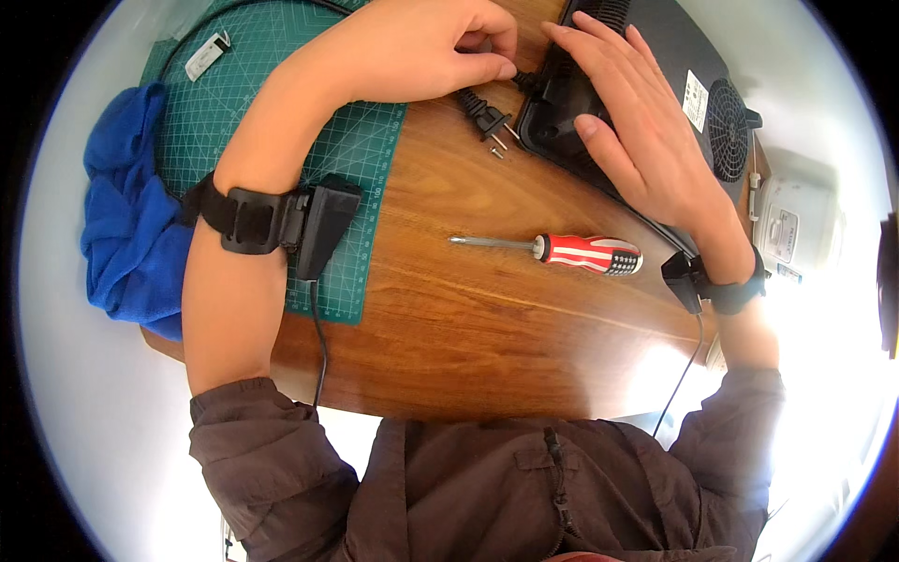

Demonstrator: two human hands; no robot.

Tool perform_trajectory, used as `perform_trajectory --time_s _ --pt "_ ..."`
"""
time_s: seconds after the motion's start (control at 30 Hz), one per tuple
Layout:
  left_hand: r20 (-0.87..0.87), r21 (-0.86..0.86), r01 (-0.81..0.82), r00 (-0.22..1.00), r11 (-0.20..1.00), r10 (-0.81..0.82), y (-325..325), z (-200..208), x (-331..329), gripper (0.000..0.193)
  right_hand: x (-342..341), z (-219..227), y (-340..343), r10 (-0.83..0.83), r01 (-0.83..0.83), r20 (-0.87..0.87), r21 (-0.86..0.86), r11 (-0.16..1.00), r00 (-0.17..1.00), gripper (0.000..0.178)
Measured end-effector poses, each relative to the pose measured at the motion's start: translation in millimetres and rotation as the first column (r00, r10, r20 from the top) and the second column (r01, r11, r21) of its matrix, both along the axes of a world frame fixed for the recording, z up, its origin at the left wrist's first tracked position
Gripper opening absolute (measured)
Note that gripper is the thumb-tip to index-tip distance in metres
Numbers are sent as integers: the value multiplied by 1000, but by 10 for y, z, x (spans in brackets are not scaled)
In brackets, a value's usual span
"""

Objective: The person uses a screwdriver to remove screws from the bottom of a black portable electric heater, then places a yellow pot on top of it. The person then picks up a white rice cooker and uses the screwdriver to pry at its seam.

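A black flat appliance (pixel 579 98), probably an induction cooker with its underside up, lies at the far right, showing a round fan grille (pixel 729 131) and a white label. My right hand (pixel 632 112) rests over it with fingers stretched and apart. My left hand (pixel 421 51) is closed in a pinch on the black power cord (pixel 526 82) where it meets the appliance's edge; part of the cord is hidden by the fingers. Below that hand lies the cord's two-pin plug (pixel 489 122), beside small screws (pixel 497 153). A screwdriver (pixel 585 254) with a red, white and dark handle lies nearer me.
A green cutting mat (pixel 351 272) covers the left of the wooden table (pixel 449 347). On it are a small white labelled piece (pixel 207 57) and a dark cable. A blue cloth (pixel 136 225) hangs at the left edge. White containers (pixel 796 225) stand at the right.
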State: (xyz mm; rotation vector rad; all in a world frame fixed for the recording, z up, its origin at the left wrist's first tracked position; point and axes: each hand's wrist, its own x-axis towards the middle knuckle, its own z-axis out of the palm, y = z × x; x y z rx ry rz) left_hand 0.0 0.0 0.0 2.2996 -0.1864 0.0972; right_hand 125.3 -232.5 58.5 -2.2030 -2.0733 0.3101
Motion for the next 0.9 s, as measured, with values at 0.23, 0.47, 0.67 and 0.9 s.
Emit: perform_trajectory --time_s 0.23,0.47,0.67,0.9 --pt "-62 -30 -17 998 999 15 4 3 91 17 46 -6 -29 -55 56 -73 9 998 996 58" --pt "-127 -33 -50 991 998 46 -13 49 82 17 169 32 -6 94 -111 82 246 963 992 23" --pt "-5 -135 26 1000 990 -27 30 69 -1 17 211 117 -49 142 -168 142 189 968 980 26" --pt "-81 -135 -7 997 991 -4 38 45 11 18 58 99 -96 -21 33 -91 131 991 996 23"
